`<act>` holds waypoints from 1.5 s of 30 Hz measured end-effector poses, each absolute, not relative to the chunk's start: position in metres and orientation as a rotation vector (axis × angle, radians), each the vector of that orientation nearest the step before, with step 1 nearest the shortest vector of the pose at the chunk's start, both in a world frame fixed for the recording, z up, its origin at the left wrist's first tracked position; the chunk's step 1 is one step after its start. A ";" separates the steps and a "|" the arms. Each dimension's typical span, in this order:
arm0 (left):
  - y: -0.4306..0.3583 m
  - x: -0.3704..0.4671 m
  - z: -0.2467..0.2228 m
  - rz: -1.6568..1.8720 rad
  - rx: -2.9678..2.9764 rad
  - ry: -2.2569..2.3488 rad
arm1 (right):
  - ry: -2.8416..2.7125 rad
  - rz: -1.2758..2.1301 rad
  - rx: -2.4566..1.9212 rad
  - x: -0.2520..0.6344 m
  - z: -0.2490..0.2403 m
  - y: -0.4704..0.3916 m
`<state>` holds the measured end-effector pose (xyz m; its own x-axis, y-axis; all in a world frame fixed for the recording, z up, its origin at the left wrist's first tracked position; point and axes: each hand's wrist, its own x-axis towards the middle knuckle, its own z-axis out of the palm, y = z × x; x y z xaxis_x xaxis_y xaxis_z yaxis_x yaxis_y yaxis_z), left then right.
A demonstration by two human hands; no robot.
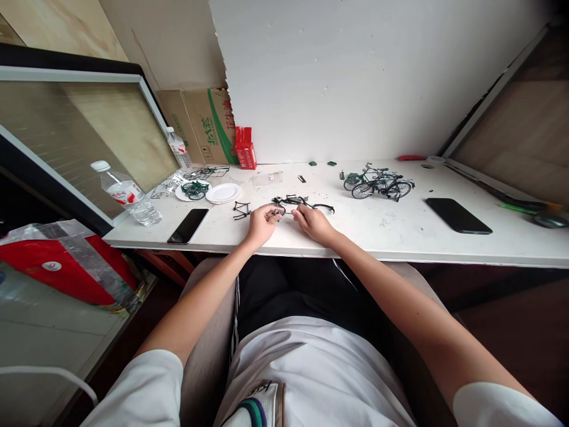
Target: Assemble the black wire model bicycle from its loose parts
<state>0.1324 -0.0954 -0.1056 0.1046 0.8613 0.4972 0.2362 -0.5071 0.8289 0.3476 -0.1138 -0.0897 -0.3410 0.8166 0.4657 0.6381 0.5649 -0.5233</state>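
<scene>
Near the front edge of the tabletop [377,240], fingers of the left hand [265,223] pinch a small dark part [278,212]; those of the right hand [315,223] close on a thin rod [288,213] beside it. The part looks light, stiff, easily snapped; I'd hold it where it's thickest. Farther off stand model bicycles [381,185].

Plates [223,193] lie left of the model bicycles [380,185].

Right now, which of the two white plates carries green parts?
The left plate, farther from your left hand: dark green model parts lie on it, while the right plate shows a plain white surface.
</scene>
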 end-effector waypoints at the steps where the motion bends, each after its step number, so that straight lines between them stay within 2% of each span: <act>1: -0.096 0.133 -0.106 1.430 1.826 1.068 | -2.106 0.315 -1.162 0.348 -0.089 -0.114; 16: -0.095 0.131 -0.106 1.493 1.823 1.091 | -2.039 0.413 -0.982 0.348 -0.091 -0.116; 22: -0.090 0.130 -0.113 1.473 1.786 1.065 | -2.043 0.435 -1.071 0.347 -0.087 -0.122; 35: -0.099 0.133 -0.107 1.397 1.725 1.055 | -2.029 0.416 -1.215 0.347 -0.083 -0.120; 45: -0.097 0.133 -0.102 1.440 1.681 1.072 | -2.110 0.303 -1.059 0.345 -0.090 -0.119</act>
